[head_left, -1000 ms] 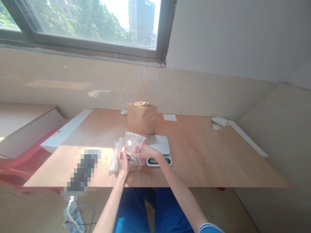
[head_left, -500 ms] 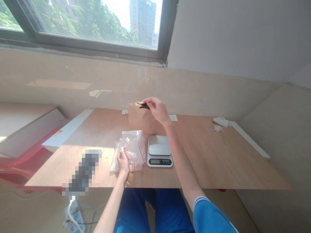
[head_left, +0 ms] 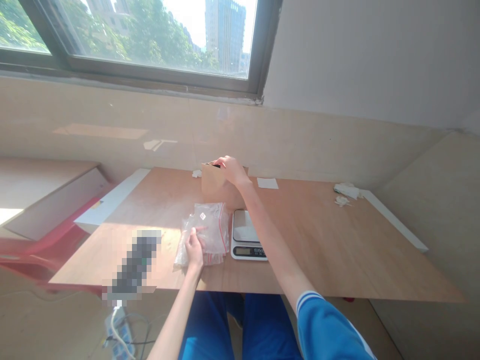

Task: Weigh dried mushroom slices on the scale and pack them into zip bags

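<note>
Head: plastic bag (head_left: 216, 225), label (head_left: 203, 216) unreadable.

On table (head_left: 318, 245): pouches (head_left: 215, 225) left of scale (head_left: 243, 227); bag (head_left: 213, 186) behind both; paper (head_left: 267, 183) right of bag; tissues (head_left: 347, 191) farther right, near rear edge. Window (head_left: 161, 37) above, behind table.

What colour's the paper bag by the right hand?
The paper bag is light brown; head view shows it best.

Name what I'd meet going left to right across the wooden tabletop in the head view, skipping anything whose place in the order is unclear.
Pixelated dark object → clear plastic bags, held by the left hand → digital scale → crumpled white scraps.
</note>
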A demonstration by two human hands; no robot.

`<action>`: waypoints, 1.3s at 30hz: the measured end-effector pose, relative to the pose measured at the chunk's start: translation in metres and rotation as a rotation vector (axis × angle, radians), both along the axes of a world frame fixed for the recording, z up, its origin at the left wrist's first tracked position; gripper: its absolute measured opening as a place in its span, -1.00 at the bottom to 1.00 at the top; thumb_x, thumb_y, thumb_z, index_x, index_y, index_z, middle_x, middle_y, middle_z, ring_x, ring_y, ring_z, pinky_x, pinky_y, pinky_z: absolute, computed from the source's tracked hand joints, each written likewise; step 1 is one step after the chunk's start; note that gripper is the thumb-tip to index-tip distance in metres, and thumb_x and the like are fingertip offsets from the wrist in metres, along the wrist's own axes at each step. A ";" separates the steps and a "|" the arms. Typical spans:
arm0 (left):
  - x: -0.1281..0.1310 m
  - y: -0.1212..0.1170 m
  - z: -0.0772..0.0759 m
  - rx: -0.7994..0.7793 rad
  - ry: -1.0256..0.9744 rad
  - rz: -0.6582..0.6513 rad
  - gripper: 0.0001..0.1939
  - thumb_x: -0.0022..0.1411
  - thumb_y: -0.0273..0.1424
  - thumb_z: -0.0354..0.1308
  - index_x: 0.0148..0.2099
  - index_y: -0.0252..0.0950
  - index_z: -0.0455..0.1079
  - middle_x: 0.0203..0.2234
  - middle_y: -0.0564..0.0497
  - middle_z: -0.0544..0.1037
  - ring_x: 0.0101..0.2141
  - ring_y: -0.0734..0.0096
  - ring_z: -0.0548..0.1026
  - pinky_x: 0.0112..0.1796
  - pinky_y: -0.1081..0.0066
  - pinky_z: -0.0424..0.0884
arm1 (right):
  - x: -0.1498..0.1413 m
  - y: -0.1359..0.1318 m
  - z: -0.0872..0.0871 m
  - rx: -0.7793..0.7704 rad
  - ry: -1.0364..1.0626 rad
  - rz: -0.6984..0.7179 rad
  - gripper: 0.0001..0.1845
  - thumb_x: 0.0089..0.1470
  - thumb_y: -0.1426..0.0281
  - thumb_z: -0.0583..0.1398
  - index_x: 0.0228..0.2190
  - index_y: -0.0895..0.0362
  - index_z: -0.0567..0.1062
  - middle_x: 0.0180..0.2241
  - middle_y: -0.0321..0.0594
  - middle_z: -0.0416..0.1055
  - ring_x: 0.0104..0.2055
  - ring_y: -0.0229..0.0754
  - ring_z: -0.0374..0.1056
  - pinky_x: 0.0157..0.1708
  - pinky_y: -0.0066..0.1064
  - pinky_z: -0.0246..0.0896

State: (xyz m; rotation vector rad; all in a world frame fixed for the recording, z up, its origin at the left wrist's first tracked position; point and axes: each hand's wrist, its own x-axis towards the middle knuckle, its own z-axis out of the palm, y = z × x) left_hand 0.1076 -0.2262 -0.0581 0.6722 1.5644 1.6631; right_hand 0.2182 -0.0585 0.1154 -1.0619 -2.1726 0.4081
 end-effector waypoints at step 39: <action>-0.013 -0.009 0.042 0.032 1.208 -0.075 -0.59 0.24 -0.35 -0.15 0.10 -0.29 0.25 0.06 -0.18 0.28 0.10 0.14 0.19 0.07 0.16 0.10 | 0.135 -0.171 -0.164 -0.147 0.568 -0.696 -0.77 -0.01 0.40 -0.04 -0.43 0.11 0.40 -0.33 -0.11 0.42 -0.25 -0.12 0.32 -0.23 -0.29 0.20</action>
